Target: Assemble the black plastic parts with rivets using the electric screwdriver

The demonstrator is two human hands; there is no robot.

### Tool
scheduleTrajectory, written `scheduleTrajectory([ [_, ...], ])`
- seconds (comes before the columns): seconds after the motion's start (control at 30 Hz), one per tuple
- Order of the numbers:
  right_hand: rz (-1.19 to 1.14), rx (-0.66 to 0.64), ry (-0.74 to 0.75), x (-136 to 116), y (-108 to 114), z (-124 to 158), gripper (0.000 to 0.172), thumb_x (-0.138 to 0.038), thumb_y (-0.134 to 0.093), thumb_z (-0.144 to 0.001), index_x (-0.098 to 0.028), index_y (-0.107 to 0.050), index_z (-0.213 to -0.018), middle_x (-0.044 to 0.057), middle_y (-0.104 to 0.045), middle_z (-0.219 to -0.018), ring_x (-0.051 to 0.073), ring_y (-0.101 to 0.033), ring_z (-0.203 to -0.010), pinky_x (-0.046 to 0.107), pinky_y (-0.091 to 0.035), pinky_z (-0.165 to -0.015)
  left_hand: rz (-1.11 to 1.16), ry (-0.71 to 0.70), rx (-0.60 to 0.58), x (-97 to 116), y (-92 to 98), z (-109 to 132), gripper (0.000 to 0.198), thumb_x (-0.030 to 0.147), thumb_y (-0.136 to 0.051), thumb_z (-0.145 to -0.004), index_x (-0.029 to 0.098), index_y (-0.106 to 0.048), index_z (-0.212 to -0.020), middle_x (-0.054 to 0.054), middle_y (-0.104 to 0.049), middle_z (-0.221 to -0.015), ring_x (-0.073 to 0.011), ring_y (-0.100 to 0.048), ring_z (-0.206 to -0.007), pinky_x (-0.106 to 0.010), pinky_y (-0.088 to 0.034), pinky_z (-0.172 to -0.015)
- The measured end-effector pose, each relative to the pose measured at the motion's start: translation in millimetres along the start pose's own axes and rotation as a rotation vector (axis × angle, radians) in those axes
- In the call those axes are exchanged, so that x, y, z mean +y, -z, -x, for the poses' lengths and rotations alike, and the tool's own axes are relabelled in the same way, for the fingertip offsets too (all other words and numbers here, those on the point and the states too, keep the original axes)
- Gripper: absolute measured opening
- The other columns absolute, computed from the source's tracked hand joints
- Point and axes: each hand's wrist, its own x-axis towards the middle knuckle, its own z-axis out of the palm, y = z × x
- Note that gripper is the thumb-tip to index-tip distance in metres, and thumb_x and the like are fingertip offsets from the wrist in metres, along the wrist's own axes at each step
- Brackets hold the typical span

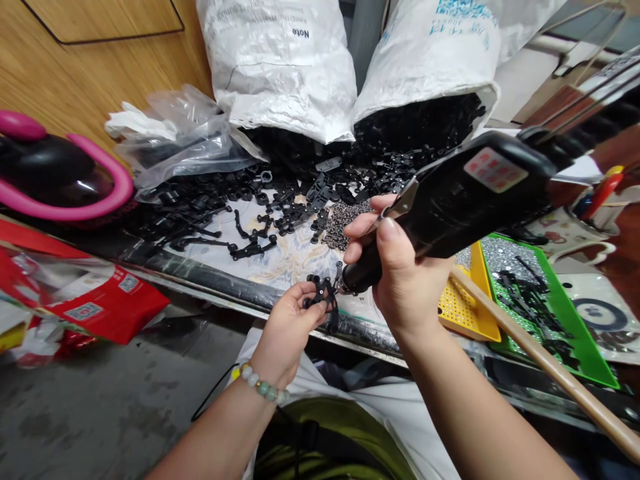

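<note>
My left hand [293, 317] pinches a small black plastic part [324, 292] with several arms, just over the table's front edge. Wrapped around a black electric screwdriver [450, 193] is my right hand [405, 267], its thumb and fingers on the tool's front half. The screwdriver tilts down to the left, and its tip meets or nearly meets the plastic part. Behind my hands lies a heap of small dark screws [345, 223]. Loose black plastic parts [295, 207] spread across the patterned tabletop around it.
Two white sacks [280, 60] [435, 53] spill black parts at the back. A yellow perforated tray [463, 307] and a green tray [595, 353] with screws and black parts stand right, crossed by a wooden stick [545, 363]. A pink-and-black object [123, 180] sits left, above red packaging [115, 303].
</note>
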Motion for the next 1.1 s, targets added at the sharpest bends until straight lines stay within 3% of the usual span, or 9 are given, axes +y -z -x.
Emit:
scheduleTrajectory([
  [0.23, 0.000, 0.004, -0.009, 3.1, -0.2, 1.9, 0.015, -0.028, -0.057, -0.076, -0.021, -0.056, -0.088, -0.002, -0.061, -0.068, 0.008, -0.054, -0.048, 0.023, -0.047, -0.048, -0.001, 0.008, -0.006, 2.4, -1.3, 0.6, 0.024, 0.010, -0.057, -0.068, 0.014, -0.047, -0.089, -0.003, -0.057, -0.083, -0.0104, -0.056, -0.075, -0.023, -0.044, -0.071],
  [0.73, 0.037, 0.021, -0.040, 1.9, -1.8, 10.2, 0.016, -0.031, -0.057, -0.071, -0.021, -0.053, -0.083, -0.003, -0.057, -0.059, 0.010, -0.052, -0.041, 0.023, -0.045, -0.037, 0.098, 0.019, 0.039, 1.0, -2.1, 0.0, 0.027, 0.008, -0.063, -0.058, 0.013, -0.052, -0.082, -0.001, -0.058, -0.070, -0.0098, -0.056, -0.065, -0.023, -0.045, -0.068],
  [1.1, -0.003, 0.029, 0.011, -0.8, -0.3, 11.6, 0.017, -0.031, -0.055, -0.075, -0.023, -0.054, -0.089, -0.001, -0.059, -0.070, 0.009, -0.053, -0.045, 0.024, -0.046, -0.041, 0.047, -0.004, 0.019, -2.2, -0.9, -0.8, 0.024, 0.007, -0.059, -0.065, 0.014, -0.050, -0.087, -0.003, -0.058, -0.078, -0.0098, -0.057, -0.069, -0.021, -0.046, -0.068],
])
